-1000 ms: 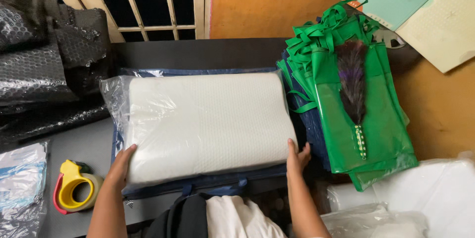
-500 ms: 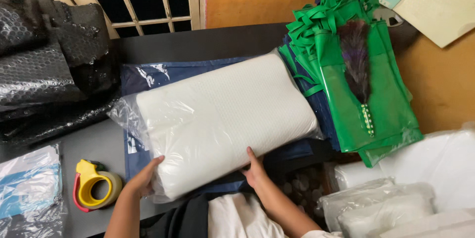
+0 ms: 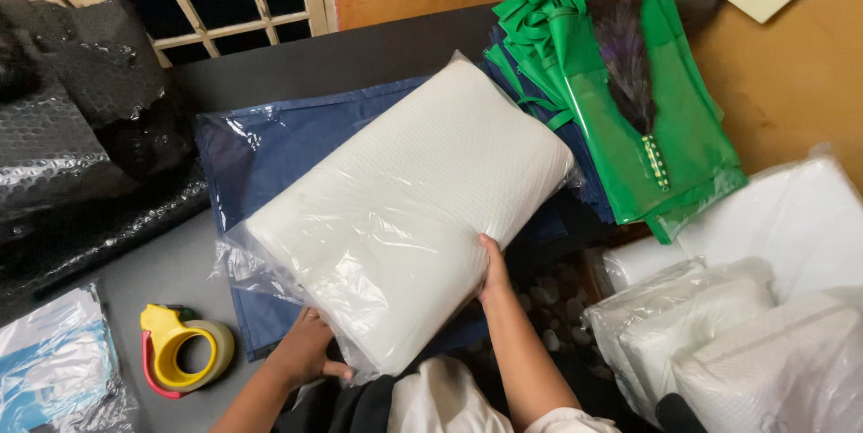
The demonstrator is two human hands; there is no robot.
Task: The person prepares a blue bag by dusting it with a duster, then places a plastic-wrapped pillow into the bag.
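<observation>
A white pillow in a clear plastic sleeve (image 3: 413, 217) is tilted up off the table, its long axis running from lower left to upper right. My left hand (image 3: 306, 352) grips its near lower corner from underneath. My right hand (image 3: 494, 267) presses flat against its near right edge. Under the pillow lies a dark blue fabric bag (image 3: 261, 154), spread flat on the grey table (image 3: 171, 271).
A yellow tape dispenser (image 3: 180, 352) sits at the near left. Black bubble wrap (image 3: 72, 145) is piled at the left. Green bags with a dark feather duster (image 3: 629, 64) lie at the far right. More wrapped white pillows (image 3: 755, 325) are stacked at the near right.
The pillow has been lifted off the blue bag and turned further anticlockwise. Both hands have shifted along its near edge, the right one moving inward.
</observation>
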